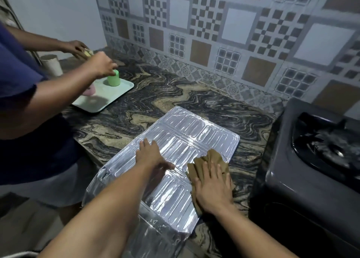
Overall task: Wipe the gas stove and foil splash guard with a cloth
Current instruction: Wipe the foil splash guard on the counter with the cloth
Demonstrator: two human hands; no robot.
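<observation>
Foil splash guard [187, 140] lies flat on the marbled counter [148, 101], its near panel overhanging the counter edge. Left hand [150, 156] rests palm-down on the foil, fingers straight and spread, holding nothing. Right hand [212, 187] presses a brown cloth [210, 158] flat against the guard's right edge, fingers extended over the cloth, not curled round it. Gas stove [311, 160], dark, stands just right of the guard, apart from it. At far left a second person [29, 105] handles a green cup [114, 79] over a pale tray [116, 90]
</observation>
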